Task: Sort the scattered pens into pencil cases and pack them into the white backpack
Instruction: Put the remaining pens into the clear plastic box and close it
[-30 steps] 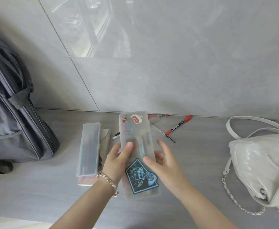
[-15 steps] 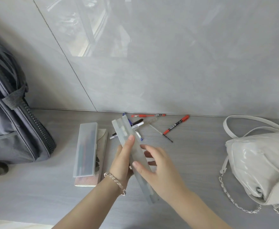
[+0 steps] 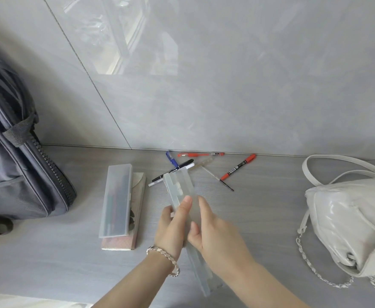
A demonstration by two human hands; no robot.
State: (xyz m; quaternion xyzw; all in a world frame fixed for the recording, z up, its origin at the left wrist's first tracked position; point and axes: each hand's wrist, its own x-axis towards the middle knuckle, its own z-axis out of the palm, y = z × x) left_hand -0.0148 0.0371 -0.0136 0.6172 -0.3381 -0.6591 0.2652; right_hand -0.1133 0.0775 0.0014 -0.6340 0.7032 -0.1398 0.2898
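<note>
A frosted translucent pencil case [image 3: 179, 185] is held on its edge above the grey tabletop, its latch side facing up. My left hand [image 3: 173, 227] grips its left side with the thumb along the edge. My right hand [image 3: 213, 232] holds its right side, fingers over the flat face. Several loose pens lie near the wall behind it: a blue pen [image 3: 171, 159], a red pen [image 3: 201, 154], a black marker [image 3: 173, 171] and a red-capped marker [image 3: 237, 167]. The white backpack [image 3: 350, 221] sits at the right edge.
A second translucent case [image 3: 116, 200] with pens inside lies on a pink patterned case [image 3: 135, 218] to the left. A grey backpack [image 3: 15, 165] stands at the far left. A thin black refill [image 3: 223, 182] lies by the markers. A tiled wall rises behind the table.
The case showed its flat face with a blue sticker a second ago. Both hands have turned it onto its edge, so the loose pens behind it are now visible.
</note>
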